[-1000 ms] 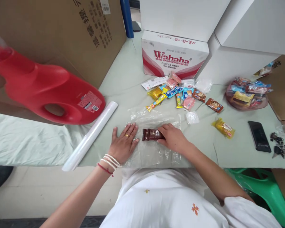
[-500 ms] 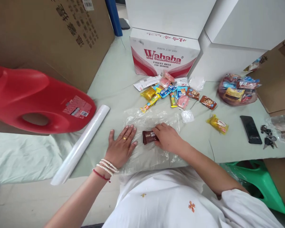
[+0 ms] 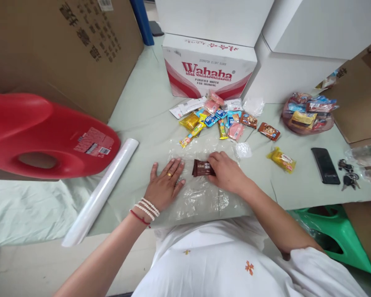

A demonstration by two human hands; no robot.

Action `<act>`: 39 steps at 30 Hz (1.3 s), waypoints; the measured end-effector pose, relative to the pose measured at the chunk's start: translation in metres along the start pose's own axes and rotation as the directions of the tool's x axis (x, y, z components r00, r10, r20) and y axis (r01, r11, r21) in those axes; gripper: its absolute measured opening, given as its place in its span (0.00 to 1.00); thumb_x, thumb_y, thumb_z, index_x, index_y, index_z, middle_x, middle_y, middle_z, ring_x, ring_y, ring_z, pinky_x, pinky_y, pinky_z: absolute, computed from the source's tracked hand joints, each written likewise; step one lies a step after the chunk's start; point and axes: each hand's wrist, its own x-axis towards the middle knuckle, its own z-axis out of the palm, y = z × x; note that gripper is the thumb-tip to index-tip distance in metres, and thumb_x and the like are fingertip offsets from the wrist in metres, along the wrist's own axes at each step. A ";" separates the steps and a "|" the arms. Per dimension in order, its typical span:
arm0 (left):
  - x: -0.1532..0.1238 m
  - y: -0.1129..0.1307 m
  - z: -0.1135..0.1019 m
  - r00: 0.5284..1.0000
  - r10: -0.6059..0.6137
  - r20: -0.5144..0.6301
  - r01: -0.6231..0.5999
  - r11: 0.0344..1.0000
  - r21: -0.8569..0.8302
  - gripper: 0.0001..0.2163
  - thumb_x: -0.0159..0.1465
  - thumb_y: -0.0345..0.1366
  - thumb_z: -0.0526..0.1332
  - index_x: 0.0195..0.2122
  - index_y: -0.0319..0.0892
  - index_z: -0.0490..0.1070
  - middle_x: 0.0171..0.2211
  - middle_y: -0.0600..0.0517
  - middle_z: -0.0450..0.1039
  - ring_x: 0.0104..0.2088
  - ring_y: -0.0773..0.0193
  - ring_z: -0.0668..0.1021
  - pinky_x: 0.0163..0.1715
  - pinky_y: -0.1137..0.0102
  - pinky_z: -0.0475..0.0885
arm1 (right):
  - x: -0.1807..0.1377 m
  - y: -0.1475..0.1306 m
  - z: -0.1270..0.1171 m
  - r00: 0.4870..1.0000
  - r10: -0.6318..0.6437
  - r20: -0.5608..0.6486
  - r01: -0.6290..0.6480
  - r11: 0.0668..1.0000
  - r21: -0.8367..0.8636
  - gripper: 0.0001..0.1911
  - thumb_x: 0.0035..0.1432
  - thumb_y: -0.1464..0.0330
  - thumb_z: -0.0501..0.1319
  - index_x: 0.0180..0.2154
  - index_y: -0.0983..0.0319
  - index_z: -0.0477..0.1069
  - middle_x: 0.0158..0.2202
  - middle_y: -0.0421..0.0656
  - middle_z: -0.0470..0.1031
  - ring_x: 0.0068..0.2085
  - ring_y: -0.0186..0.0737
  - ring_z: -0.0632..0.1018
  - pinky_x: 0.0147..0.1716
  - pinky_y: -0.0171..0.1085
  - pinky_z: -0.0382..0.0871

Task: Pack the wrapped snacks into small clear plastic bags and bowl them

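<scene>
A sheet of clear plastic film [image 3: 200, 200] lies spread on the cloth-covered table in front of me. My left hand [image 3: 165, 181] rests flat on its left part, fingers spread. On the film my right hand [image 3: 227, 171] grips the right end of dark brown wrapped snack packets [image 3: 202, 168], which lie stacked and slightly fanned; how many cannot be told. Just behind the film is a pile of small wrapped snacks [image 3: 210, 119] in yellow, blue, pink and brown. A crumpled bit of clear plastic [image 3: 243, 149] sits near my right hand.
Left stand a roll of plastic film [image 3: 102, 192], a red jug [image 3: 58, 136] and a cardboard box [image 3: 80, 62]. A Wahaba-style white-and-red carton [image 3: 210, 70] is behind. To the right are a yellow snack [image 3: 281, 160], a snack-filled bowl [image 3: 307, 128], a phone [image 3: 325, 166] and keys [image 3: 350, 180].
Both hands have shifted slightly right over the film. The brown packets have moved right and a little away from me, still in my right hand. The camera view has also shifted slightly.
</scene>
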 end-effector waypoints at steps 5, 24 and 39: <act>-0.022 -0.005 -0.016 0.988 0.100 -0.115 -0.104 0.994 -0.036 0.29 0.72 0.41 0.54 0.74 0.50 0.55 0.72 0.41 0.60 0.72 0.45 0.62 0.72 0.40 0.40 | -0.017 0.013 0.010 0.989 -0.125 -0.073 0.136 0.975 0.173 0.28 0.64 0.68 0.65 0.63 0.67 0.64 0.64 0.58 0.64 0.61 0.53 0.69 0.61 0.50 0.68; 0.049 -0.035 -0.037 0.927 -0.366 0.087 0.375 0.881 -0.288 0.16 0.66 0.49 0.54 0.34 0.44 0.74 0.28 0.50 0.74 0.31 0.56 0.76 0.36 0.63 0.72 | -0.022 0.085 -0.023 0.988 0.152 -0.004 -0.150 0.983 0.109 0.10 0.69 0.66 0.56 0.42 0.61 0.76 0.39 0.47 0.79 0.39 0.43 0.78 0.38 0.37 0.67; 0.027 0.036 -0.027 0.972 0.015 -0.234 -0.007 0.999 0.033 0.23 0.66 0.30 0.55 0.60 0.56 0.74 0.54 0.46 0.79 0.58 0.45 0.73 0.58 0.46 0.58 | 0.095 0.056 -0.013 0.997 0.071 -0.006 -0.071 0.995 -0.066 0.22 0.64 0.66 0.64 0.58 0.66 0.73 0.48 0.54 0.79 0.55 0.55 0.72 0.50 0.44 0.65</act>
